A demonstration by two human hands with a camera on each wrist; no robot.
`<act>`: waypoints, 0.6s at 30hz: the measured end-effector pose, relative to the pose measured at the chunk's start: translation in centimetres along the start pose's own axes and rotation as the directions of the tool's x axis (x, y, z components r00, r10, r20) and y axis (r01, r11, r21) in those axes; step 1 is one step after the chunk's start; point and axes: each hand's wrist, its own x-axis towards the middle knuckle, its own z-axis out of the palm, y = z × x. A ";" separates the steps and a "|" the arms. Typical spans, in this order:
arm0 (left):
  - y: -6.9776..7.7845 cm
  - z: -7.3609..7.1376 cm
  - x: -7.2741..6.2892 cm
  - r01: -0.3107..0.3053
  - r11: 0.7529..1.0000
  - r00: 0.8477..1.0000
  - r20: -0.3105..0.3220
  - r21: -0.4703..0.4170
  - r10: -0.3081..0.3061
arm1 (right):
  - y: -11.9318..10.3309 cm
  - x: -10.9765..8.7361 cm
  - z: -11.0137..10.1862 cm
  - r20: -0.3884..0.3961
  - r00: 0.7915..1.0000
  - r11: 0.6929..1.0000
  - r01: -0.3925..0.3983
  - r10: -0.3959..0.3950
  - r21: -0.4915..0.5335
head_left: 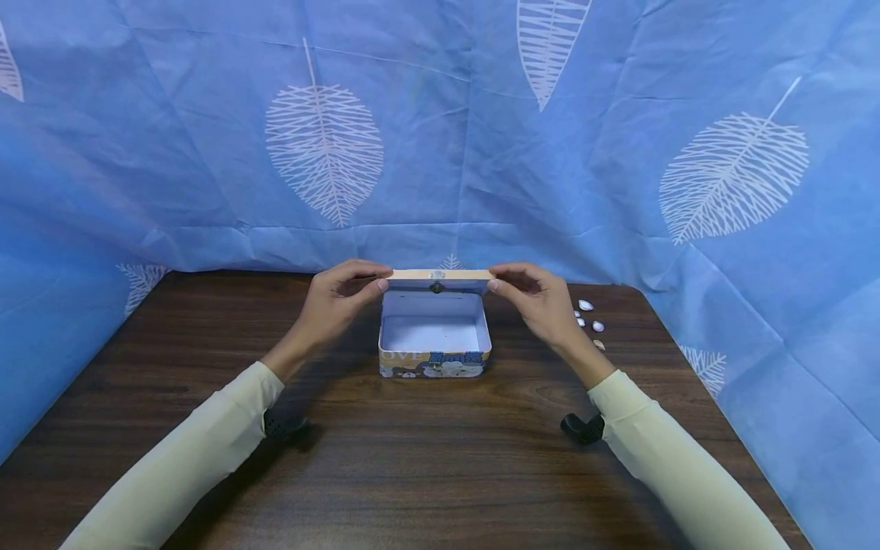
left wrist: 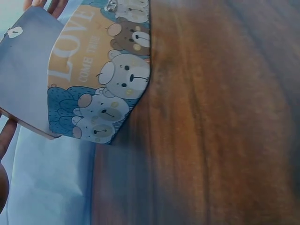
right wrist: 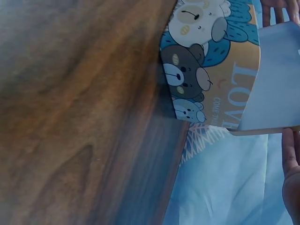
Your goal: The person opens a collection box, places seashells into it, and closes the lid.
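A small rectangular tin box (head_left: pixel 412 365) stands on the table with its hinged lid (head_left: pixel 412 275) raised at the back. Cartoon bears and the word LOVE decorate its outside; the inside is pale grey-blue. My left hand (head_left: pixel 344 294) pinches the left corner of the lid between thumb and fingers. At the opposite corner, my right hand (head_left: pixel 536 298) holds the lid the same way. The left wrist view has the box's printed side (left wrist: pixel 101 75) and the lid's pale inner face (left wrist: pixel 28 65). From the right wrist, the printed side (right wrist: pixel 206 65) also shows, with fingertips (right wrist: pixel 288 145) at the lid edge.
Several small whitish shell-like pieces (head_left: pixel 598 326) lie on the table right of the box, partly behind my right hand. The dark wooden table (head_left: pixel 440 466) ends just behind the box, where a blue curtain (head_left: pixel 440 153) with white leaf prints hangs.
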 end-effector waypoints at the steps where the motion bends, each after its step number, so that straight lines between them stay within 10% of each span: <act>1: -0.1 0.0 0.1 0.009 1.000 1.000 -0.004 -0.002 -0.009 | 0.0 0.2 0.0 -0.005 1.000 1.000 -0.008 0.008 -0.010; 18: -0.8 0.2 2.1 0.073 0.996 0.996 -0.056 0.046 -0.071 | 1.5 2.6 0.7 -0.056 0.998 0.986 0.012 -0.003 0.164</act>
